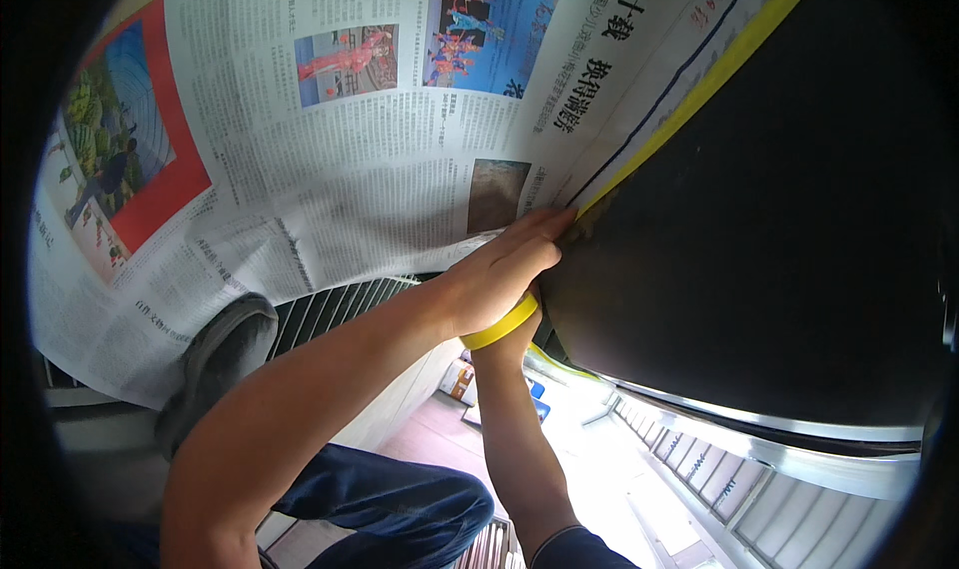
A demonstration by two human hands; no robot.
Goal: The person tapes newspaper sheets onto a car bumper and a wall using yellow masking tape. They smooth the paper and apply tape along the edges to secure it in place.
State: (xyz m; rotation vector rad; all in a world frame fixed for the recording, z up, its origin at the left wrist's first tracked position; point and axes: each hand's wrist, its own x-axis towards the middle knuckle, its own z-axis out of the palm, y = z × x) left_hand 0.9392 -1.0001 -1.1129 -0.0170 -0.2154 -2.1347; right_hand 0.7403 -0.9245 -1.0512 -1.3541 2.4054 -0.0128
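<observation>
A large printed newspaper sheet [352, 142] spreads across the upper left, its lower part curling. Along its right side runs a yellow strip [682, 104], which looks like tape, against a large black panel [749, 232]. My left hand [517, 258] reaches in from the lower left, its fingertips at the lower end of the strip, touching the paper and the panel's edge. Just below, my right hand [528, 329] is mostly hidden behind the left one. A yellow ring [500, 328] crosses the right wrist; whether it is a band or a tape roll cannot be told.
A grey shoe [240, 322] touches the sheet's lower edge, over a metal grating [341, 307]. My bent knee in dark blue jeans [419, 486] is below the left forearm. A bright metal rail [809, 460] runs under the panel. Boxes [457, 378] stand on the floor beyond.
</observation>
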